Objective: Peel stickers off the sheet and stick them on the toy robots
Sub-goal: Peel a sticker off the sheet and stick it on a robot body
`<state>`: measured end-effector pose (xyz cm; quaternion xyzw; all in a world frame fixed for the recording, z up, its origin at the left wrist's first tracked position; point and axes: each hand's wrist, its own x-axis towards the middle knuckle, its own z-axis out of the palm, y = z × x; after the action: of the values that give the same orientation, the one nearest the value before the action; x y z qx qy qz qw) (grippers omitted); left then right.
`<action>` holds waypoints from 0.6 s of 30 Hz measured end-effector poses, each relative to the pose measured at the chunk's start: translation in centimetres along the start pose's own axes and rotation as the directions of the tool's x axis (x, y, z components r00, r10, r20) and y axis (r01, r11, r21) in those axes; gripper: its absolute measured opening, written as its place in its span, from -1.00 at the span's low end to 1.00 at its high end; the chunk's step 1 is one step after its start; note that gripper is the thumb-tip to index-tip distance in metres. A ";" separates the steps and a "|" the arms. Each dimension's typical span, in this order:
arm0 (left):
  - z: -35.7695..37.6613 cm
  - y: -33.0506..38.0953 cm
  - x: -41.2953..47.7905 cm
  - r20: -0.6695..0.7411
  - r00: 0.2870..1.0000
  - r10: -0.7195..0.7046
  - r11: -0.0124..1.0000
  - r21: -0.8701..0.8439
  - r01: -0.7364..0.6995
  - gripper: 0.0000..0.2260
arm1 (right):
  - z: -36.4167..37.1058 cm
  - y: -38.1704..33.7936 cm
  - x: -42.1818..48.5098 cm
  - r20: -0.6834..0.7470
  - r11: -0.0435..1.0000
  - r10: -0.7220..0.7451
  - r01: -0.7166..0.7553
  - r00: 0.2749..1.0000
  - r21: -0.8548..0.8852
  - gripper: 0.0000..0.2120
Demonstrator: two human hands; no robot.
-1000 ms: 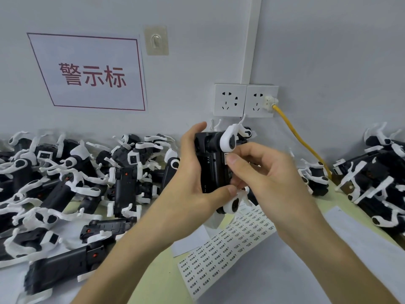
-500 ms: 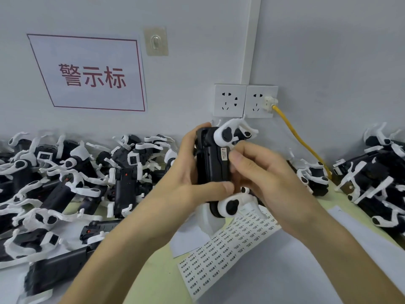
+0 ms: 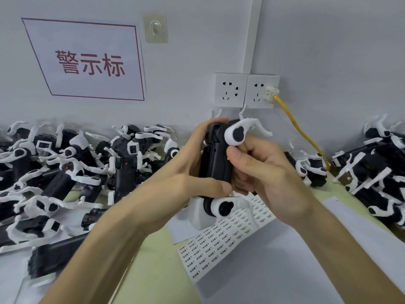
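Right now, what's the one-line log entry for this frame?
left-hand grip: holds toy robot | right-hand grip: thumb presses its black body | sticker sheet: lies on table

A white wall sign (image 3: 87, 62), left of the sockets (image 3: 231, 89), read 警示标 in red; below them, the sticker sheet (image 3: 219, 238) bore print too small to read
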<state>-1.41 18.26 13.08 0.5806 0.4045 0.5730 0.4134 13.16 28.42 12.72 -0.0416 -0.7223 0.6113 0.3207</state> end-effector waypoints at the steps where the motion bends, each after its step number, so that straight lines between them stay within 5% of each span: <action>1: 0.0 -0.1 0.0 -0.003 1.000 0.000 1.000 -0.003 0.000 -0.20 | 0.0 0.1 0.0 0.001 1.000 0.003 -0.003 1.000 0.001 -0.72; 18: 0.3 -0.6 -0.4 -0.093 0.996 -0.010 1.000 -0.004 0.010 -0.48 | -0.1 0.9 -0.2 0.013 0.998 -0.018 0.018 1.000 -0.059 -0.73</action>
<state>-1.10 18.05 12.42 0.5506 0.4253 0.5981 0.3978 13.06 28.69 11.84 -0.0408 -0.7425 0.5869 0.3203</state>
